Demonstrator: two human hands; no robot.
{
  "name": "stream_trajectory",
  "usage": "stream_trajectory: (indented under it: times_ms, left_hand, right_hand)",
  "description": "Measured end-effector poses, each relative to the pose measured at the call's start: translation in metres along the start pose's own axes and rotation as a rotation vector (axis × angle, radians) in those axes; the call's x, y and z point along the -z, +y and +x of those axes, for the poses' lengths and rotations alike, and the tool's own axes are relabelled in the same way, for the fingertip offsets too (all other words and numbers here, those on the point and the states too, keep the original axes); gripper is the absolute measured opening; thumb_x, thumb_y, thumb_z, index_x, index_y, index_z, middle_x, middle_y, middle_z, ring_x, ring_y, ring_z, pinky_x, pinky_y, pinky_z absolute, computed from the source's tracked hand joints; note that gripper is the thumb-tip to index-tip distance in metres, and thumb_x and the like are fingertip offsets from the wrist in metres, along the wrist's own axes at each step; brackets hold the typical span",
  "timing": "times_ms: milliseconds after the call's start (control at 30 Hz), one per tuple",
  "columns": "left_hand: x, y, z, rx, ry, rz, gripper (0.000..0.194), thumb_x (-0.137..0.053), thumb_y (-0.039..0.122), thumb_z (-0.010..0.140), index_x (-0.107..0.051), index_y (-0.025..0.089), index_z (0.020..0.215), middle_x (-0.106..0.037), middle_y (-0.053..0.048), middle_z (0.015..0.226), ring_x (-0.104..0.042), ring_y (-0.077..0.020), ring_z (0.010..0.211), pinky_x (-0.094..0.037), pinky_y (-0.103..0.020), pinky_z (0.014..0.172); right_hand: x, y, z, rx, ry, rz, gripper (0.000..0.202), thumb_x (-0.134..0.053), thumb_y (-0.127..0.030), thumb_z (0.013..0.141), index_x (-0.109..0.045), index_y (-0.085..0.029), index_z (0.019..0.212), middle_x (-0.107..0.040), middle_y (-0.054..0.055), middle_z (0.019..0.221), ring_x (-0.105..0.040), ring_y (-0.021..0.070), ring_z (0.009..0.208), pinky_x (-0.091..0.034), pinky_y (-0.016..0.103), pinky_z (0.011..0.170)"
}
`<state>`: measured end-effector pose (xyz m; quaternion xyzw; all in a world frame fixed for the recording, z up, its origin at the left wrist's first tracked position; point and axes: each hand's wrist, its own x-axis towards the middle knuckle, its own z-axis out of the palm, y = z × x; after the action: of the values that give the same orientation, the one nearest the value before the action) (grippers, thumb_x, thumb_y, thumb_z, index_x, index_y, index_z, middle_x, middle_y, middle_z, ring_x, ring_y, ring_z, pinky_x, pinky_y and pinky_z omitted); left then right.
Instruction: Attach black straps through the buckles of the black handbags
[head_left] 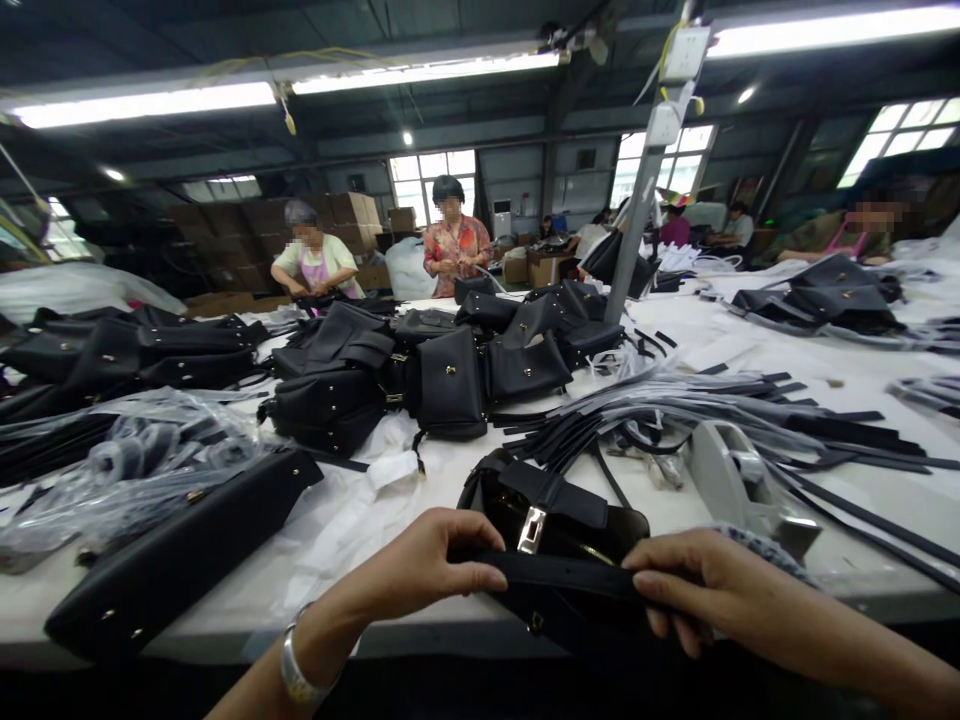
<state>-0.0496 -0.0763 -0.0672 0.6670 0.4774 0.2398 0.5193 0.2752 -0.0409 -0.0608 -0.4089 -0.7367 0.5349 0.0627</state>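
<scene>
My left hand (439,560), with a silver bracelet on the wrist, pinches one end of a flat black strap (570,574) between thumb and fingers. Gripping the strap's other side is my right hand (694,580), so it stretches level between the two. Right behind it, at the table's near edge, an open black handbag (630,525) shows its dark inside. A shiny gold clasp (532,530) hangs on a tab over the bag's opening. The bag's lower front is dark and partly hidden by the strap and my hands.
A long black bag (187,550) lies at the left beside plastic-wrapped straps (172,440). Several black handbags (450,380) are heaped mid-table. Loose straps (697,410) and a grey tape dispenser (727,470) lie at the right. A metal post (634,230) rises beyond; co-workers (456,245) stand across the table.
</scene>
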Motion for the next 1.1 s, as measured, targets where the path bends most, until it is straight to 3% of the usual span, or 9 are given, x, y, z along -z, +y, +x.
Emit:
stream_trajectory:
  times_ms: [133, 267, 367, 467, 633, 1100]
  left_hand:
    - [-0.006, 0.003, -0.005, -0.201, 0.165, 0.25, 0.013, -0.075, 0.025, 0.083, -0.072, 0.019, 0.094, -0.074, 0.0, 0.085, -0.068, -0.0144, 0.078, -0.05, -0.021, 0.071]
    - [-0.012, -0.002, -0.014, -0.749, 0.493, 0.737, 0.018, -0.061, 0.011, 0.092, -0.071, 0.018, 0.105, -0.077, -0.005, 0.099, -0.071, -0.0159, 0.086, -0.052, -0.025, 0.075]
    - [-0.016, -0.012, -0.021, -0.949, 0.571, 0.946, 0.025, -0.056, 0.01, 0.096, -0.069, 0.015, 0.116, -0.076, -0.008, 0.11, -0.069, -0.0181, 0.1, -0.053, -0.03, 0.085]
    - [-0.02, -0.024, -0.023, -0.952, 0.597, 0.999, 0.026, -0.056, 0.009, 0.096, -0.069, 0.015, 0.118, -0.076, -0.007, 0.113, -0.068, -0.0171, 0.106, -0.052, -0.032, 0.093]
    - [-0.026, -0.039, -0.022, -0.922, 0.625, 0.986, 0.028, -0.051, 0.008, 0.099, -0.068, 0.016, 0.119, -0.075, -0.006, 0.114, -0.068, -0.0155, 0.108, -0.052, -0.033, 0.098]
    - [-0.037, -0.052, -0.024, -0.847, 0.712, 0.782, 0.03, -0.06, 0.004, 0.091, -0.069, 0.019, 0.115, -0.076, -0.007, 0.108, -0.069, -0.0188, 0.102, -0.058, -0.033, 0.09]
  right_hand:
    - [-0.003, 0.001, -0.002, 0.067, 0.08, -0.087, 0.032, -0.055, -0.042, 0.096, -0.075, -0.02, 0.105, -0.075, 0.003, 0.077, -0.066, 0.0102, 0.057, -0.051, 0.016, 0.055]
    - [-0.008, 0.001, -0.014, 0.352, 0.295, -0.424, 0.032, -0.055, -0.024, 0.094, -0.073, -0.033, 0.12, -0.077, 0.003, 0.097, -0.074, 0.0168, 0.081, -0.059, 0.022, 0.075]
    - [-0.013, 0.008, -0.023, 0.547, 0.523, -0.662, 0.05, -0.049, -0.01, 0.089, -0.067, -0.038, 0.127, -0.074, 0.004, 0.11, -0.073, 0.0171, 0.093, -0.059, 0.021, 0.077]
    - [-0.021, 0.019, -0.024, 0.622, 0.65, -0.783, 0.045, -0.051, -0.014, 0.09, -0.067, -0.035, 0.127, -0.072, 0.006, 0.108, -0.073, 0.0178, 0.093, -0.06, 0.022, 0.076]
    - [-0.032, 0.03, -0.019, 0.578, 0.678, -0.773, 0.036, -0.064, -0.033, 0.091, -0.066, -0.031, 0.127, -0.071, 0.006, 0.105, -0.071, 0.019, 0.093, -0.061, 0.026, 0.081]
    - [-0.042, 0.025, -0.023, 0.428, 0.714, -0.598, 0.026, -0.07, -0.031, 0.086, -0.073, -0.027, 0.111, -0.074, 0.005, 0.1, -0.072, 0.0211, 0.089, -0.061, 0.029, 0.08]
